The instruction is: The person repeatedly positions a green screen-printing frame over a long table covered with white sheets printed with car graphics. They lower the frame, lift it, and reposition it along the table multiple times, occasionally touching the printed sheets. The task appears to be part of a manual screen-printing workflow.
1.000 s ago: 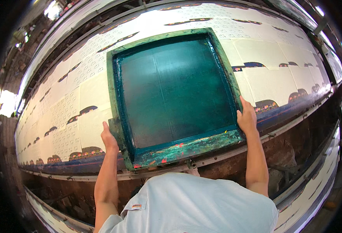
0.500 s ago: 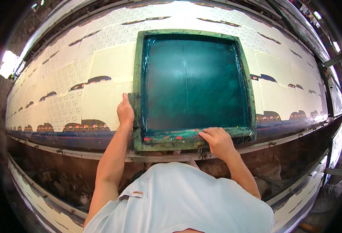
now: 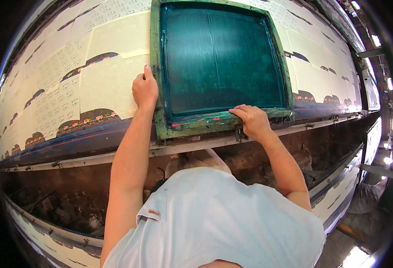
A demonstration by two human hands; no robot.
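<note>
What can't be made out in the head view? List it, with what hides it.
Head view:
Surface under the screen frame: covered by its dark green mesh.
The frame's far left corner: cut off by the upper edge.
Fingertips of the left hand: hidden by the hand itself.

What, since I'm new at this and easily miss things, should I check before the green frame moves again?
1. Left hand at the green frame's left side: ok.
2. Right hand on its near bar: ok.
3. Whole frame in view: not ok; the far left corner is cut off.
4. Pale sheets flat underneath: cannot tell; the frame covers them.
5. Frame seated against the metal rail: cannot tell.
</note>
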